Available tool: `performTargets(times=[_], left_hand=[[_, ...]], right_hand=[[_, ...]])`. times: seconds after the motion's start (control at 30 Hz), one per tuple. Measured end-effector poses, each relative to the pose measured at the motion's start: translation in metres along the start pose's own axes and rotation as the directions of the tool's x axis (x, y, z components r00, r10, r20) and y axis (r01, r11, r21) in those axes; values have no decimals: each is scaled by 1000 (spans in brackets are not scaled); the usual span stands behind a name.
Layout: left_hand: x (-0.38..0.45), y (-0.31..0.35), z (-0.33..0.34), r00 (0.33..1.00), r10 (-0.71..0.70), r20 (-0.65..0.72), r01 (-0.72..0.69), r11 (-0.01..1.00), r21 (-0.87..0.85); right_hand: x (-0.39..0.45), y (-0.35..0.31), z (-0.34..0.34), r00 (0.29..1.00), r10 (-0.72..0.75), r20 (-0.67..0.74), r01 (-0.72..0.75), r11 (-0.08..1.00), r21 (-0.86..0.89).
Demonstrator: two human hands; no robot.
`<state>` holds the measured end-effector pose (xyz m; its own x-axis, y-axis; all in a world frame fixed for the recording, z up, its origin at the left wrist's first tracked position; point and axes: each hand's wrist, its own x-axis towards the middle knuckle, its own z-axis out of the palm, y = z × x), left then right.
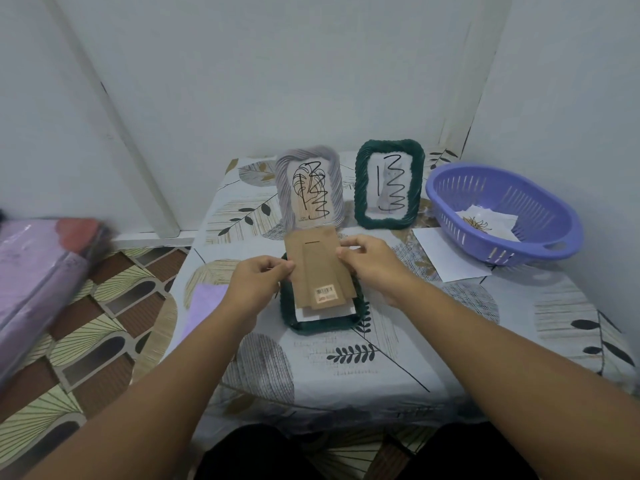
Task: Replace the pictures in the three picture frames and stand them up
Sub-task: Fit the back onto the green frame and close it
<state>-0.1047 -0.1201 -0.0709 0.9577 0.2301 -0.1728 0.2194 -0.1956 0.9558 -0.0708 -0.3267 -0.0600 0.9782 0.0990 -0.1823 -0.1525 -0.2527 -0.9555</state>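
Note:
A dark green woven frame (pixel 323 323) lies face down on the table in front of me, with white paper (pixel 343 311) showing inside it. Above it I hold its brown cardboard backing board (pixel 320 268), which carries a barcode sticker. My left hand (pixel 261 280) pinches the board's left edge and my right hand (pixel 367 259) grips its right edge. Behind stand a grey woven frame (pixel 310 187) with a leaf drawing and a second dark green frame (pixel 389 183) with a scribbled picture, both upright.
A purple slotted basket (pixel 504 211) with paper pictures in it sits at the right on a white sheet (pixel 446 256). The small table (pixel 346 358) has a leaf-patterned cloth and stands in a wall corner. Bagged purple fabric (pixel 38 271) lies on the floor at left.

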Motion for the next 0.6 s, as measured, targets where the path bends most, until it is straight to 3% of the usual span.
performTargets(times=[0.13,0.33,0.47,0.6], left_hand=[[1,-7,-1,1000,-3,3,2,999,49],[2,-14,2,996,86,-4,-81,956,283],[6,-15,1,996,88,-6,-81,940,331],[6,-17,1,995,98,-3,-90,923,375]], right_hand=[[-2,11,-6,997,45,67,-44,999,-19],[4,19,-3,999,49,22,-45,989,-138],[7,19,0,999,35,1,-33,962,-273],[8,23,1,999,42,11,-37,957,-286]])
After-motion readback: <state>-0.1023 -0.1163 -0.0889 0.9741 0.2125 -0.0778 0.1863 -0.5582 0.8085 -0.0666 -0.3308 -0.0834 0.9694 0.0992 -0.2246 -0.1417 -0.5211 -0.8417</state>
